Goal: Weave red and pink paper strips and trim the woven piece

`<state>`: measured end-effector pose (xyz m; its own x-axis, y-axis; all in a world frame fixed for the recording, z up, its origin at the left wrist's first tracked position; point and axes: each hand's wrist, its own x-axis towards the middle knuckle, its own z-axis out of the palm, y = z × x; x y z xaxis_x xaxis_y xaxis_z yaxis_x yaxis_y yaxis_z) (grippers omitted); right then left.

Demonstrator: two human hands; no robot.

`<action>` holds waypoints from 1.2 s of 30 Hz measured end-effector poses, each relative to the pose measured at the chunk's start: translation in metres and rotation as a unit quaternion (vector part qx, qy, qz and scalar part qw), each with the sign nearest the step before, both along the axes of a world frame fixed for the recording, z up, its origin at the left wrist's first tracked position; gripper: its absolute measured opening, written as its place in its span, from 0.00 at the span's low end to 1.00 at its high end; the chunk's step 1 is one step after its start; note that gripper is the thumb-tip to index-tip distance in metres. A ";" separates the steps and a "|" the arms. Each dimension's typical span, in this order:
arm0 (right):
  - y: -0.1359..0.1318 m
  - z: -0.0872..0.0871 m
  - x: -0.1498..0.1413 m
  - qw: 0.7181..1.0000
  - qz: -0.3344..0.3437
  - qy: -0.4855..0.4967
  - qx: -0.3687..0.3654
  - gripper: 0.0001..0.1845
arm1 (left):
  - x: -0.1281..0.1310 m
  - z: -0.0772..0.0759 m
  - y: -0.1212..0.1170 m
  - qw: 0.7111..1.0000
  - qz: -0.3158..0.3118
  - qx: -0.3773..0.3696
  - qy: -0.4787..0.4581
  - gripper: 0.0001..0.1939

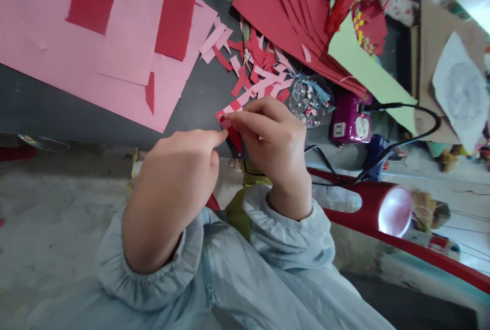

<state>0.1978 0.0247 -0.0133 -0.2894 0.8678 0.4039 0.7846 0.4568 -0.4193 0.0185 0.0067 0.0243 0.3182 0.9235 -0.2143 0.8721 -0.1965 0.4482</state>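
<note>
A small woven paper piece (pixel 236 107) in pink and red checks lies at the near edge of the dark table, with a red pointed part (pixel 235 140) towards me. Near its left corner sits a tiny pale dot, like a bead. My right hand (pixel 275 138) is closed over the piece from the right, its index fingertip beside the dot. From the left, my left hand (pixel 176 169) reaches in with curled fingers; its index fingertip touches the lower left edge of the piece. What lies under the fingertips is partly hidden.
Paper scraps (pixel 264 59) lie just beyond the hands. Pink sheets (pixel 126 100) cover the left, red sheets (pixel 275 8) the back. Right of the hands are a clear dish of beads (pixel 312 103), a purple power adapter (pixel 350 123) with a black cable, and a red lamp (pixel 367 200).
</note>
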 end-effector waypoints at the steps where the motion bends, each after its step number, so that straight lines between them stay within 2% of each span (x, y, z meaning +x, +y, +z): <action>1: -0.001 -0.001 0.000 1.000 -0.002 -0.010 0.001 0.15 | 0.000 0.000 0.000 1.000 0.001 -0.001 -0.004 0.24; 9: -0.003 0.000 -0.004 0.997 -0.015 -0.069 0.000 0.12 | 0.000 0.000 0.002 1.000 0.005 -0.011 -0.017 0.24; 17: -0.001 0.003 -0.008 0.998 -0.024 -0.038 -0.051 0.12 | 0.002 0.002 0.002 1.000 0.008 -0.012 -0.010 0.23; 24: -0.001 -0.001 -0.007 0.998 -0.027 -0.048 -0.020 0.13 | 0.002 0.001 0.002 1.000 0.016 -0.009 -0.013 0.22; 31: 0.005 -0.003 0.012 0.991 -0.026 -0.009 0.129 0.18 | 0.001 -0.004 0.000 0.999 0.016 0.018 -0.025 0.22; 36: 0.006 -0.003 0.017 0.993 -0.069 -0.022 0.093 0.19 | 0.000 0.009 0.007 0.997 0.061 -0.017 -0.036 0.21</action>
